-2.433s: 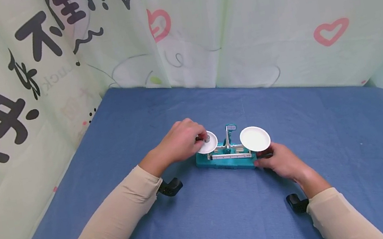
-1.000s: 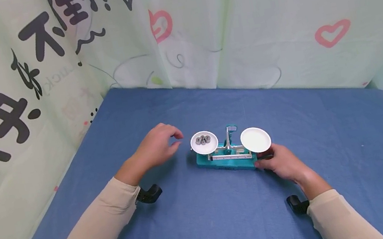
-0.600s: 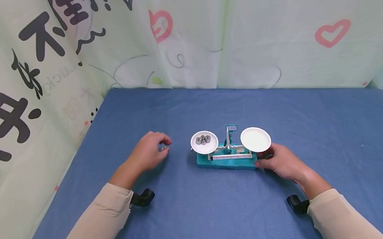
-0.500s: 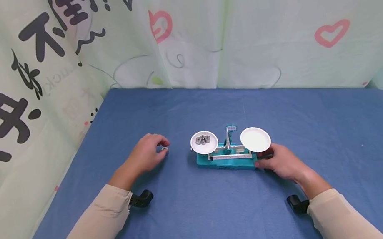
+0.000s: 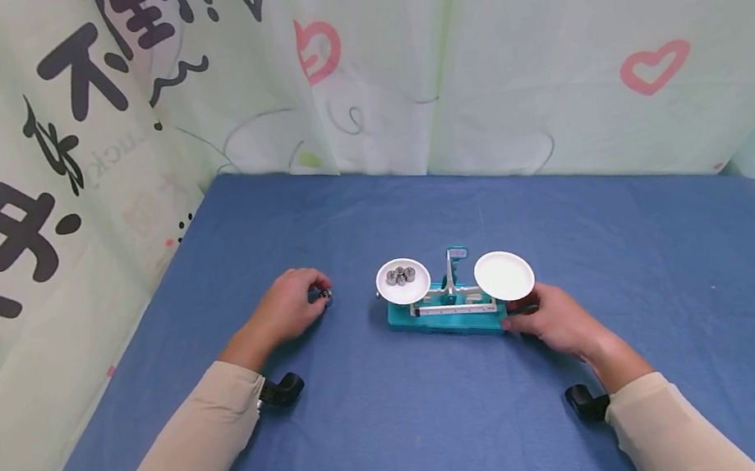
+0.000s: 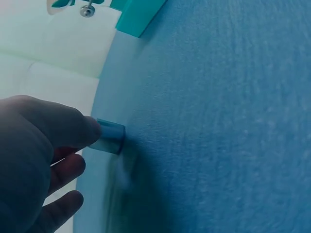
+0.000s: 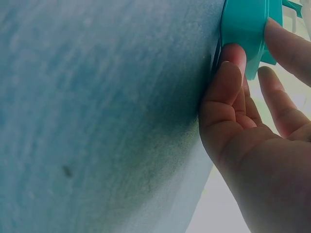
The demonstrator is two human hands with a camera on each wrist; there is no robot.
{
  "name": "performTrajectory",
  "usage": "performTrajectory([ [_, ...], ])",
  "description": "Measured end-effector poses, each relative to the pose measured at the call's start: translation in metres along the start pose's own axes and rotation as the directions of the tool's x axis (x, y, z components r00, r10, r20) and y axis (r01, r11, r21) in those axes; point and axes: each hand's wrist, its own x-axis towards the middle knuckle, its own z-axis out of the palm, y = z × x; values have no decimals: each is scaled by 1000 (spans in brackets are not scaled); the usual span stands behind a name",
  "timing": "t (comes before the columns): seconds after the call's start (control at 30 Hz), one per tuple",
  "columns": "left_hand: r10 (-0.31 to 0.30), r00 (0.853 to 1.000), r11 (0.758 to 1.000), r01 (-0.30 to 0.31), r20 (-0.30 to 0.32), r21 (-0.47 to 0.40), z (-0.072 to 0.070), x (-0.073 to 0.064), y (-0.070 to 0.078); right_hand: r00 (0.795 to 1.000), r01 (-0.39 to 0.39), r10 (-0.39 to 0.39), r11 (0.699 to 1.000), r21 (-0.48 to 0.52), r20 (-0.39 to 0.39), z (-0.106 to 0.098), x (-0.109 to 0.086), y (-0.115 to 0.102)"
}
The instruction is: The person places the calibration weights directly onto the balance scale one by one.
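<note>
A teal balance scale (image 5: 448,324) stands mid-table in the head view. Its left pan (image 5: 391,296) carries several small metal weights (image 5: 400,275), while the right pan (image 5: 504,275) bears nothing. Left of the scale, my left hand (image 5: 290,304) pinches a shiny metal cylinder-shaped weight (image 6: 111,137) low over the cloth; whether the weight touches the table I cannot tell. My right hand (image 5: 558,319) holds the right end of the teal base, also seen in the right wrist view, where thumb and fingers (image 7: 291,48) lie on the base (image 7: 245,34). The right pan hides some of its fingertips.
A blue cloth (image 5: 454,423) covers the table. Pale printed curtains (image 5: 539,33) hang along the back and the left side. Each wrist wears a black camera mount, the left one (image 5: 283,390) just over the cloth.
My left hand has left the left pan, where it held a weight, and moved left and down to the table. It now pinches another weight. The right hand has stayed on the scale.
</note>
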Motion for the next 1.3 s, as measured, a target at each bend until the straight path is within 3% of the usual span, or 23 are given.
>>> performTrajectory([
  [0.13,17,1000,1000,-17,-14,10,4,1,-2,1000,2,-2,1000,11,-3,0,0,-1],
  [0.53,-30,999,998,29,-11,-60,9,0,-5,1000,0,0,1000,13,-5,0,0,-1],
  [0.77,-32,999,999,32,-14,-43,10,2,-3,1000,1,-1,1000,11,-7,0,-1,-2],
  [1.0,-38,999,999,39,27,-25,4,1,5,1000,-15,15,1000,20,-6,2,-3,-1],
  [1.3,-31,998,999,31,58,-7,-13,4,22,1000,6,-6,1000,27,-12,1,-1,1],
])
